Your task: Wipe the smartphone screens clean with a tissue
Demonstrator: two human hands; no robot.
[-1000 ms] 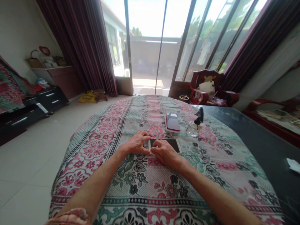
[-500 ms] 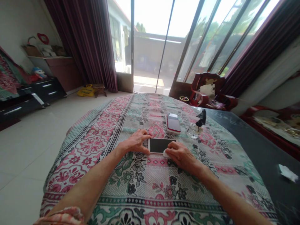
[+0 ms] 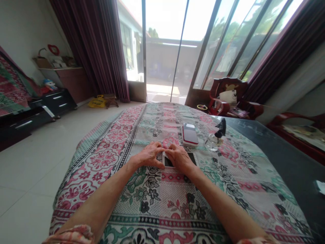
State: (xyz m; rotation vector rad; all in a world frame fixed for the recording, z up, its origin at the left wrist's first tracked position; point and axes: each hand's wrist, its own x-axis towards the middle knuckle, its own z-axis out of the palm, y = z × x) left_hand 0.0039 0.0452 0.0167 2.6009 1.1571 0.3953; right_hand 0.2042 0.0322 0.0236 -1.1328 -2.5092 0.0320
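Note:
A white-framed phone with a dark screen lies flat and lengthwise on the patterned tablecloth. My left hand grips its left end between the thumb and fingers. Closed over the left part of the screen, my right hand pinches a small white wad of cloth or tissue, mostly hidden under the fingers. The fingertips of both hands nearly meet at the phone's upper left corner.
Beyond the phone lies a stack with a dark, red-edged device on top. To its right stands a clear spray bottle with a black trigger head. A dark table adjoins on the right, with a red wooden chair behind.
My right hand has slid left along the phone with the white wad, uncovering the right end of the screen. My left hand keeps its grip. The view has shifted slightly.

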